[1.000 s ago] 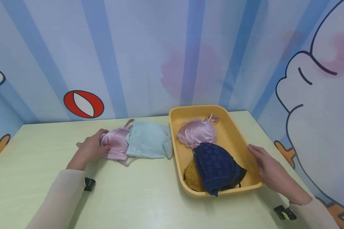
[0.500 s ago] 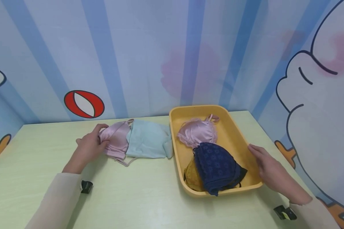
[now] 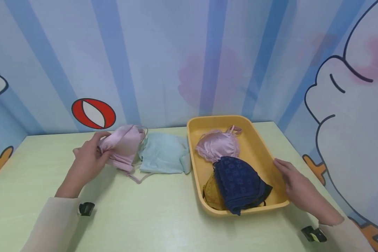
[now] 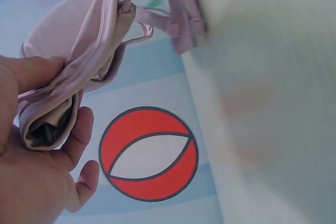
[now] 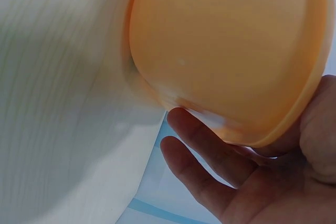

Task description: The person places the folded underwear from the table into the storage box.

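My left hand [image 3: 86, 162] pinches a pink satin bra [image 3: 123, 145] by its left end, holding it partly raised. In the left wrist view, thumb and fingers close on the folded cup [image 4: 73, 66], and its straps dangle towards the table. A mint-green folded garment [image 3: 165, 154] lies just to its right, against the yellow tray [image 3: 255, 147]. Inside the tray are a pink lace-edged bra [image 3: 218, 144], a navy lace bra [image 3: 239, 183] and a mustard one [image 3: 213, 194] partly under the navy. My right hand [image 3: 299, 187] rests with extended fingers against the tray's right side; its thumb is hidden.
The pale table [image 3: 145, 217] ends at a blue striped backdrop [image 3: 163, 70] with a printed red ball [image 3: 93, 113]. A side panel with a white cartoon figure [image 3: 359, 147] borders the table on the right.
My left hand has drawn the pink satin bra leftward and up, away from the mint-green garment it overlapped. The right hand and the tray have stayed in place.
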Available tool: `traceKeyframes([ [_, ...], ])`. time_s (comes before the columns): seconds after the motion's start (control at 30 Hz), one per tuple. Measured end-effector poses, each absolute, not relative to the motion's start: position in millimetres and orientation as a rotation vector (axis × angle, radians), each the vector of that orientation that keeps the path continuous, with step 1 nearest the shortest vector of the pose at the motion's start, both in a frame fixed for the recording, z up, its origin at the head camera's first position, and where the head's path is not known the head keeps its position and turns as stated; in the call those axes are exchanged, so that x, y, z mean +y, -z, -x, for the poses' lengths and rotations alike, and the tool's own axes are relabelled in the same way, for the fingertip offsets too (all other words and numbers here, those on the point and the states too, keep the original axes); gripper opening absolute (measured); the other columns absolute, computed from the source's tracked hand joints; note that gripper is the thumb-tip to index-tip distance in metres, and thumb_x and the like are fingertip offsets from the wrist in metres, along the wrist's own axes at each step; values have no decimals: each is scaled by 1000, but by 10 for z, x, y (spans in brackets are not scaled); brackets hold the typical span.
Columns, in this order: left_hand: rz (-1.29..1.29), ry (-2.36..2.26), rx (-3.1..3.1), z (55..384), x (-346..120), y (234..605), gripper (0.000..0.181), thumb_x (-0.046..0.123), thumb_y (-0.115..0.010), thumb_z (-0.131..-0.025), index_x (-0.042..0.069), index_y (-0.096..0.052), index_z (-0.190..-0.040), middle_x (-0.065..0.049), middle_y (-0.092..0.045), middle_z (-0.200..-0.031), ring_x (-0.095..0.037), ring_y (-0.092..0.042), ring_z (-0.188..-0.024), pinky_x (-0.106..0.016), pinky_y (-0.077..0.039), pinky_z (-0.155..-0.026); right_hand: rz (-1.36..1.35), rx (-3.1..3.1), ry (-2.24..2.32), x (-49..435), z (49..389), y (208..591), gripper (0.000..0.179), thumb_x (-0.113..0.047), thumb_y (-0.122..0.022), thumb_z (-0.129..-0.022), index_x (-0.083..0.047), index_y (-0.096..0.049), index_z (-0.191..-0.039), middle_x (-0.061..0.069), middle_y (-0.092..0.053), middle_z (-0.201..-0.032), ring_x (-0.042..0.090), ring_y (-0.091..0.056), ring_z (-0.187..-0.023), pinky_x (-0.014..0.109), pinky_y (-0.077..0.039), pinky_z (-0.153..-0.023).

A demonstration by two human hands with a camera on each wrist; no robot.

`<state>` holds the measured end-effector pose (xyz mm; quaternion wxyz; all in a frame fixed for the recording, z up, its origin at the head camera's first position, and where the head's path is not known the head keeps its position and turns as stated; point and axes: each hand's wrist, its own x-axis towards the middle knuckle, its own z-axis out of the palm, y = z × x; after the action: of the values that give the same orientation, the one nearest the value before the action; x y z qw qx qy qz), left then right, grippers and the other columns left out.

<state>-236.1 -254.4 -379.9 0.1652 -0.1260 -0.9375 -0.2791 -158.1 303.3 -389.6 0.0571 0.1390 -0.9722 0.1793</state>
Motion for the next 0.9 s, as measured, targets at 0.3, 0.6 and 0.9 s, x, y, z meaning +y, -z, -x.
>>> traceKeyframes([
  [0.3, 369, 823, -2501, 2280, -2601, 3648, 52, -5, -65, -84, 5, -43, -129, -16, -52, -84, -30, -44, -78, -60, -14, -76, -426, -2937, -510, 3021, 1583, 3894, 44, 12, -37, -93, 13, -37, -137, 30, -36, -136, 48, -44, -116, 45, -48, -71],
  [0.6, 399, 842, -2345, 2192, -2549, 3429, 54, -8, -64, -83, 6, -44, -132, -20, -53, -93, -33, -48, -81, -61, -14, -81, -422, -2941, -507, 3027, 1580, 3894, 44, 12, -38, -93, 12, -37, -137, 29, -36, -137, 47, -46, -114, 39, -47, -66],
  [0.9, 515, 774, -2175, 2153, -2392, 3209, 53, -10, -65, -81, 7, -49, -128, -19, -56, -94, -30, -48, -79, -46, -17, -72, -417, -2937, -521, 3026, 1577, 3900, 45, 12, -38, -93, 12, -37, -138, 29, -36, -137, 47, -46, -114, 38, -46, -65],
])
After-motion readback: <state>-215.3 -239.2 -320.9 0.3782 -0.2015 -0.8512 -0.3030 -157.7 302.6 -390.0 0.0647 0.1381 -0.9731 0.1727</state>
